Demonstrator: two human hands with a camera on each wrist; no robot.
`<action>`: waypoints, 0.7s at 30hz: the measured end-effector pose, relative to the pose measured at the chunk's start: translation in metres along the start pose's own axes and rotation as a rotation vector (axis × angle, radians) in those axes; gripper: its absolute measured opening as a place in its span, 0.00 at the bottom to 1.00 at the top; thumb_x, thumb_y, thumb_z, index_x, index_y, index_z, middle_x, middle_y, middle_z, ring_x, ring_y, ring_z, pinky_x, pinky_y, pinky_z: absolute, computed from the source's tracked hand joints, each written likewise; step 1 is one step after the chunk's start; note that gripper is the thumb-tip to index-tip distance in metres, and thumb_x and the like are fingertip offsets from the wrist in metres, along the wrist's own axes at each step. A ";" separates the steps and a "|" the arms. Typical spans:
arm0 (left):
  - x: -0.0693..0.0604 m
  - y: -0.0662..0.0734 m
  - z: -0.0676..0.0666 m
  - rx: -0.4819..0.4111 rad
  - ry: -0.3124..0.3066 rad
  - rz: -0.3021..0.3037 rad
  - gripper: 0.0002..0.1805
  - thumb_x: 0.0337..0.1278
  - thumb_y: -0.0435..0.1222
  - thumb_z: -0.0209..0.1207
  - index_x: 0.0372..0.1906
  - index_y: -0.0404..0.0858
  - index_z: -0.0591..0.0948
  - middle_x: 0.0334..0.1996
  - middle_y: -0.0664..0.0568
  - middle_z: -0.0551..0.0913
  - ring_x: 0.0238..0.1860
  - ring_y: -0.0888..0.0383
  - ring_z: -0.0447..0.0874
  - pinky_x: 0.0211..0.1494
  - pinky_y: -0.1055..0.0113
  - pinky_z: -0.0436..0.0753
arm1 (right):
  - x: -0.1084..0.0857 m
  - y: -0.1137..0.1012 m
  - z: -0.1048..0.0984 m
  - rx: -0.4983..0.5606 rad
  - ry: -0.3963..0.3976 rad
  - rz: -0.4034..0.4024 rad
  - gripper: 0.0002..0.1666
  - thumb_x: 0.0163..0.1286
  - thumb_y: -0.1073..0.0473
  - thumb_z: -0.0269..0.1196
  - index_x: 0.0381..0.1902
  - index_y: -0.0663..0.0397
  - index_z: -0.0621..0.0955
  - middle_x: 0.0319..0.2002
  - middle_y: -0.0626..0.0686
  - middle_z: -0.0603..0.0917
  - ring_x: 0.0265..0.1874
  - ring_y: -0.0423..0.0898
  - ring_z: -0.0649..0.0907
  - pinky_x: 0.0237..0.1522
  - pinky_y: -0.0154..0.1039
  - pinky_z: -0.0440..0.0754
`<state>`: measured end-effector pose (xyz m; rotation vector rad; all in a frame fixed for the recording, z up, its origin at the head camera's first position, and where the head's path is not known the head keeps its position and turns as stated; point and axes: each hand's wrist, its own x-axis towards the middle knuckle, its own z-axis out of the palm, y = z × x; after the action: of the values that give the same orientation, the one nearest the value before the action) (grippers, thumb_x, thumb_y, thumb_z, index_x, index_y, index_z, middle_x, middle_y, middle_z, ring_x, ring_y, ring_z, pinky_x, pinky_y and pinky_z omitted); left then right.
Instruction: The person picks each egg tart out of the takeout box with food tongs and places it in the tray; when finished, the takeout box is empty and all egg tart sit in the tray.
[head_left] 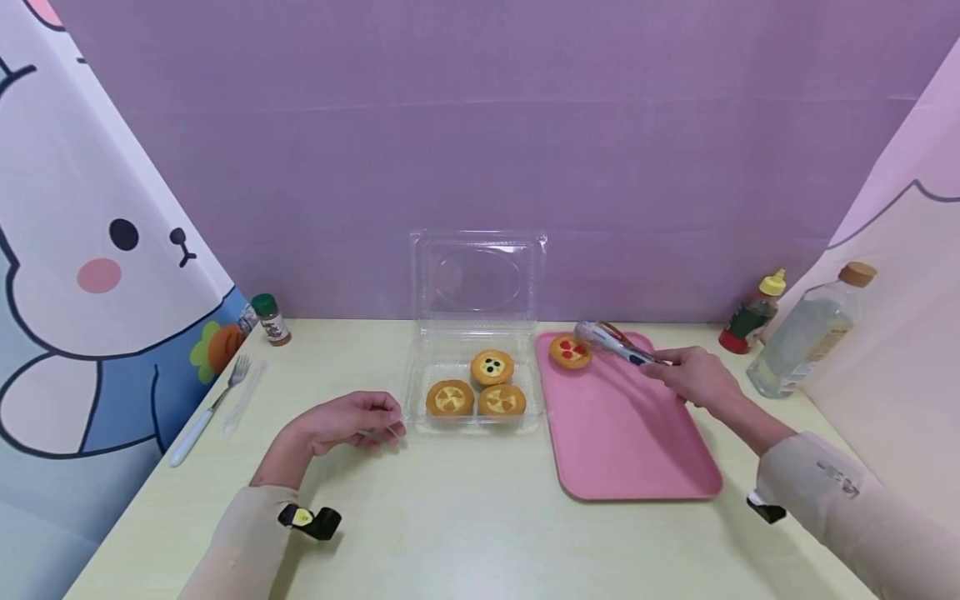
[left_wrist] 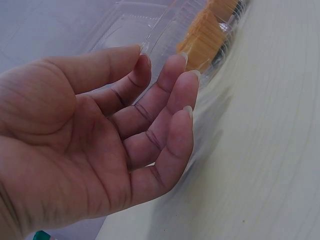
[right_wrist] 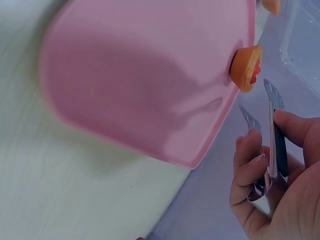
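"Which way do your tongs point?"

"My tongs (head_left: pixel 609 340) point to the left and slightly toward the back, their heads level with a red-topped tart (head_left: pixel 568 354). The long axis runs on a slant, the hinge end back in my palm, across the far part of the pink tray (head_left: pixel 630 433)."

"And how do you have hold of them?"

"My right hand (head_left: pixel 697 377) pinches them, thumb along one arm and fingers bent round the other. The two heads stand apart. They hang above the tray, casting a shadow on it, and the near head is just beside the tart, with a slim gap between."

"How does the tart sit?"

"Upright, base down, topping facing up, at the tray's far left corner. The tray's own long axis goes front to back, its far end leaning a little left."

"What about your other hand?"

"My left hand (head_left: pixel 352 421) is relaxed over the worktop (head_left: pixel 465 517), fingers gently curved, thumb near the forefinger, fingertips toward the clear container (head_left: pixel 442 354). They're right by its front left corner; I can't tell whether they touch."

"What's in there?"

"Three tarts: two side by side in front, pale-patterned, and a dark-dotted tart (head_left: pixel 492 367) behind the right one. The lid (head_left: pixel 480 279) stands raised at the back."

"And the fork (head_left: pixel 210 412)?"

"On my far left, tines pointing away and to the right."
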<state>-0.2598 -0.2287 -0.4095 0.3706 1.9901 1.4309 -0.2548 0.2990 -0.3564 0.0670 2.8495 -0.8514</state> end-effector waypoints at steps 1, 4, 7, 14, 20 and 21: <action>0.000 0.000 0.000 -0.001 0.000 -0.001 0.14 0.73 0.42 0.55 0.47 0.33 0.76 0.44 0.48 0.84 0.45 0.54 0.85 0.48 0.59 0.84 | 0.000 0.000 -0.001 0.003 -0.001 0.001 0.39 0.71 0.40 0.61 0.69 0.62 0.72 0.22 0.49 0.77 0.20 0.46 0.79 0.21 0.38 0.73; 0.000 0.000 0.000 -0.002 0.001 0.000 0.14 0.73 0.42 0.55 0.47 0.33 0.76 0.44 0.48 0.84 0.45 0.54 0.85 0.47 0.59 0.84 | 0.000 -0.001 -0.002 -0.001 0.015 -0.004 0.40 0.71 0.39 0.60 0.69 0.62 0.72 0.28 0.53 0.82 0.22 0.46 0.80 0.23 0.38 0.76; 0.000 0.000 0.000 -0.004 0.000 0.002 0.14 0.73 0.42 0.55 0.48 0.33 0.76 0.44 0.48 0.84 0.45 0.54 0.85 0.47 0.60 0.84 | -0.001 -0.002 -0.003 -0.036 0.060 -0.025 0.38 0.71 0.38 0.60 0.68 0.60 0.74 0.34 0.56 0.84 0.24 0.45 0.82 0.25 0.38 0.76; 0.000 0.000 0.000 -0.005 0.000 -0.002 0.15 0.73 0.42 0.55 0.48 0.33 0.76 0.44 0.47 0.84 0.45 0.53 0.85 0.47 0.60 0.84 | -0.015 -0.017 -0.001 -0.131 0.175 -0.089 0.39 0.68 0.35 0.62 0.69 0.50 0.74 0.23 0.51 0.77 0.23 0.47 0.74 0.23 0.38 0.66; 0.001 0.000 0.000 -0.007 0.001 -0.001 0.15 0.73 0.43 0.55 0.47 0.33 0.76 0.44 0.48 0.84 0.45 0.54 0.85 0.47 0.60 0.84 | -0.023 -0.033 0.004 -0.110 0.197 -0.116 0.39 0.67 0.34 0.63 0.71 0.43 0.73 0.37 0.57 0.83 0.28 0.48 0.75 0.25 0.38 0.66; 0.001 0.000 0.000 -0.007 0.000 -0.002 0.15 0.73 0.43 0.55 0.47 0.33 0.76 0.44 0.48 0.84 0.45 0.54 0.85 0.47 0.60 0.84 | -0.024 -0.036 0.005 -0.107 0.193 -0.121 0.39 0.67 0.34 0.63 0.71 0.42 0.73 0.38 0.57 0.83 0.27 0.49 0.75 0.25 0.38 0.66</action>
<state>-0.2603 -0.2282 -0.4096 0.3647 1.9844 1.4368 -0.2337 0.2664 -0.3376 -0.0401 3.1022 -0.7496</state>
